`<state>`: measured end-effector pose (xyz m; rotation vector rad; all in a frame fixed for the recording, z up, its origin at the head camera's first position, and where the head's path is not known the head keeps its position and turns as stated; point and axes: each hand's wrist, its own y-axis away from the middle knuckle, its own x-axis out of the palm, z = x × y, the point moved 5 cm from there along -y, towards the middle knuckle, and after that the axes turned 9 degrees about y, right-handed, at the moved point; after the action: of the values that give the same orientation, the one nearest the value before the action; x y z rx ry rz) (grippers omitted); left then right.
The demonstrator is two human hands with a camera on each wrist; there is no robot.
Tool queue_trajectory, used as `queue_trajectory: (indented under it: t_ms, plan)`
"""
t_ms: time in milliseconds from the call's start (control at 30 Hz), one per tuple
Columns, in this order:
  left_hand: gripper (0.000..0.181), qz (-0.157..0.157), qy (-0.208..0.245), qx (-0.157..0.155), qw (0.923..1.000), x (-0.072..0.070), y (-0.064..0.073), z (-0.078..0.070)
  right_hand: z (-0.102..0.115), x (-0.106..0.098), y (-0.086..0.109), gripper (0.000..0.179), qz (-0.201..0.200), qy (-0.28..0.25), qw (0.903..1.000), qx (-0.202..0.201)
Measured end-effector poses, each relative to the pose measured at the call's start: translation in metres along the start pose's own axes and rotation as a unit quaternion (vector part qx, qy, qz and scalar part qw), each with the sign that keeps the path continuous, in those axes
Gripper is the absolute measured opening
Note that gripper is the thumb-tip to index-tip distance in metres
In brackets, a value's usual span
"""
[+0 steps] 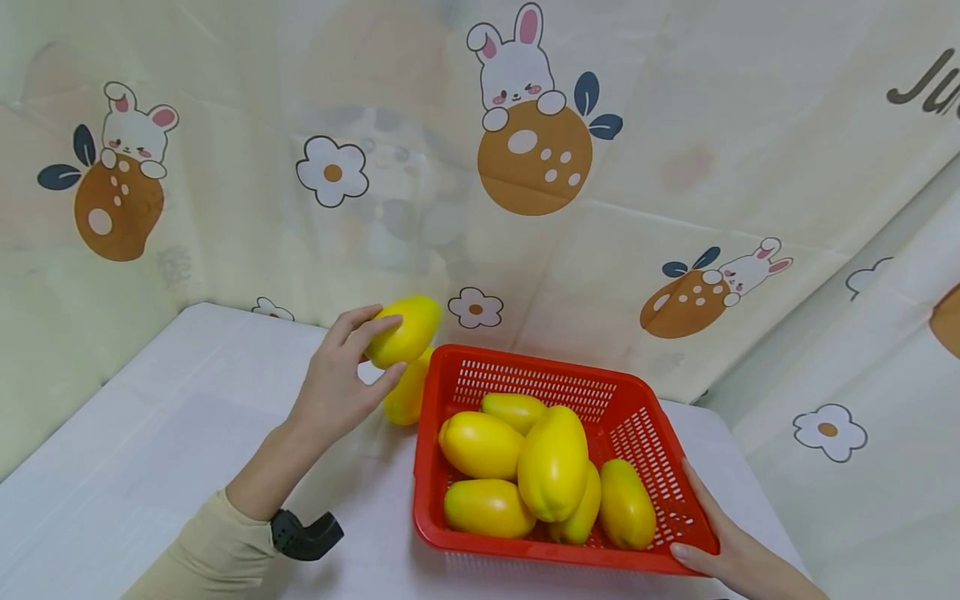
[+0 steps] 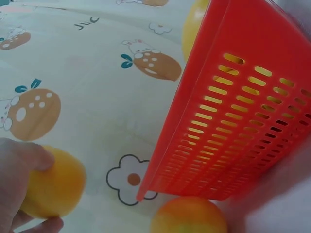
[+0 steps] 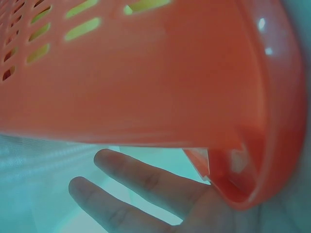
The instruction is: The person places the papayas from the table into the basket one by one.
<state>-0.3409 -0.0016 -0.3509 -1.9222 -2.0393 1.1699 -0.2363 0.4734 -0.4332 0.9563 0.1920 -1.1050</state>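
My left hand [image 1: 337, 375] holds a yellow papaya [image 1: 408, 332] between thumb and fingers, raised behind the left rear corner of the red plastic basket [image 1: 431, 467]. Just below it, another papaya [image 1: 405, 400] lies on the table outside the basket, partly hidden by the hand. Several papayas, among them a large one [image 1: 553, 462] on top, are inside the basket. My right hand [image 1: 731, 533] holds the basket's right rim near the front corner, its thumb over the rim. In the right wrist view, two fingers [image 3: 146, 179] extend along the basket's outside.
A white-covered table [image 1: 187, 417] carries the basket. Behind it hangs a cream curtain [image 1: 420, 208] printed with rabbits, fruit and flowers, and more of it runs along the right side. A black band [image 1: 303, 537] sits at my left wrist.
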Motion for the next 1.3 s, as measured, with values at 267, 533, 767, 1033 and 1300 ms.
queue_trajectory:
  t_ms: [267,533,767,1033,1300]
  plan:
    - [0.053,0.047,0.026,0.019,0.9984,0.006,0.001,-0.001,-0.001,0.000,0.000,0.094,-0.011,0.008,0.9998,0.012]
    - [0.051,0.114,0.046,0.054,0.9909,0.016,0.005,-0.003,-0.001,0.000,0.001,0.094,-0.009,0.011,0.9998,0.014]
    - [0.052,0.144,0.055,0.092,0.9837,0.021,0.008,-0.007,-0.001,0.000,0.001,0.095,-0.009,0.012,0.9997,0.020]
    - [0.053,0.188,0.066,0.112,0.9735,0.029,0.012,-0.010,0.001,-0.001,0.000,0.095,-0.007,0.012,0.9998,0.014]
    - [0.053,0.231,0.076,0.111,0.9636,0.038,0.018,-0.015,0.001,-0.001,0.000,0.094,-0.007,0.017,0.9998,0.012]
